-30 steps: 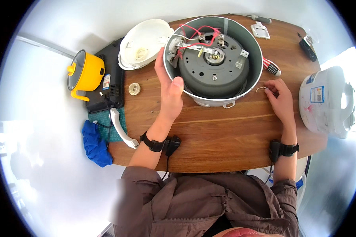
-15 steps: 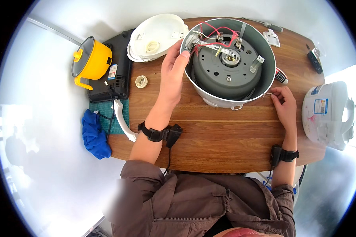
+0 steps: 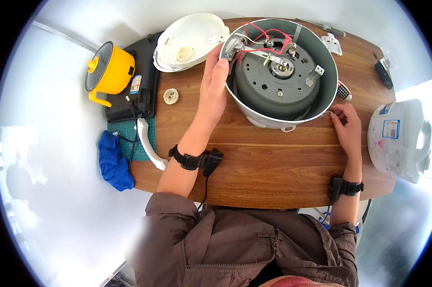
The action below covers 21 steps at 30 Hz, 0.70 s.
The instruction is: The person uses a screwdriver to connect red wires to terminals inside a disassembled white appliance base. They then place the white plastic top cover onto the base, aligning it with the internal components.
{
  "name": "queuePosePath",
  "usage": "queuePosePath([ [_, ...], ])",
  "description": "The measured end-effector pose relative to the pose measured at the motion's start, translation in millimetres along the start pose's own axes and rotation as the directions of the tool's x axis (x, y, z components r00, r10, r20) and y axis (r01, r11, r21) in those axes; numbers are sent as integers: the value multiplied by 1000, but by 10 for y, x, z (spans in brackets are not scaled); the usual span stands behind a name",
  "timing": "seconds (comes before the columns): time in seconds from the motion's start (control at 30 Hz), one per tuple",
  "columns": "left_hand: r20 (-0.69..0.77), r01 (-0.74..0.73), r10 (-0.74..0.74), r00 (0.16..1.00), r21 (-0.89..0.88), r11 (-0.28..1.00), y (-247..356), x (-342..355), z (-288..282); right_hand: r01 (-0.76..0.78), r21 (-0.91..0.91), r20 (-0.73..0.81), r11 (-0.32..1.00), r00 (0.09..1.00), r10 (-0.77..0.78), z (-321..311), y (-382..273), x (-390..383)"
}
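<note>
The rice cooker body (image 3: 254,113) stands tilted on the wooden table, its inside facing me. A round grey plate (image 3: 254,79) with bolts and brackets sits within it, and red wires (image 3: 263,49) run along its upper part. My left hand (image 3: 213,91) is closed on the cooker's left rim, the thumb on the near side and the other fingers partly hidden behind. By the lower right edge, the thumb and index finger of my right hand (image 3: 347,126) pinch a thin, pale, wire-like piece (image 3: 327,112) that reaches to the cooker wall. Where its other end goes is hidden.
A white lid (image 3: 193,40) lies behind my left hand, near a small white ring-shaped part (image 3: 171,96). To the left are a yellow pot (image 3: 114,71), a curved white handle (image 3: 149,143) and a blue cloth (image 3: 114,162). A white appliance (image 3: 393,138) stands right; a screwdriver (image 3: 335,31) lies behind.
The cooker body has shifted slightly right and up in the picture, with my left hand still on its rim. My right hand has barely moved and keeps its pinch.
</note>
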<state>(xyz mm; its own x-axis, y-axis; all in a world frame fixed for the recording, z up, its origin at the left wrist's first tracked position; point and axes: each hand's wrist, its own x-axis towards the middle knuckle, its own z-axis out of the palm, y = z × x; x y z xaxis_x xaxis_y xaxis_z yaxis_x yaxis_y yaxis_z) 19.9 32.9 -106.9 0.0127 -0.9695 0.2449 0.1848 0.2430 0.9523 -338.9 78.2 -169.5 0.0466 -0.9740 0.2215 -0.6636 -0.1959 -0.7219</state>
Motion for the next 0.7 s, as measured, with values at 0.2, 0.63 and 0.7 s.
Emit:
queuePosePath([
  [0.2, 15, 19, -21, 1000, 115, 993, 47, 16, -60, -18, 4, 15, 1000, 1000, 18, 6, 36, -4],
  [0.63, 10, -39, 39, 999, 48, 998, -71, 34, -44, -33, -39, 28, 999, 999, 34, 0, 83, -10],
  [0.7, 40, -23, 18, 999, 125, 992, -34, 40, -104, -53, -24, 34, 998, 998, 53, -3, 51, -14],
])
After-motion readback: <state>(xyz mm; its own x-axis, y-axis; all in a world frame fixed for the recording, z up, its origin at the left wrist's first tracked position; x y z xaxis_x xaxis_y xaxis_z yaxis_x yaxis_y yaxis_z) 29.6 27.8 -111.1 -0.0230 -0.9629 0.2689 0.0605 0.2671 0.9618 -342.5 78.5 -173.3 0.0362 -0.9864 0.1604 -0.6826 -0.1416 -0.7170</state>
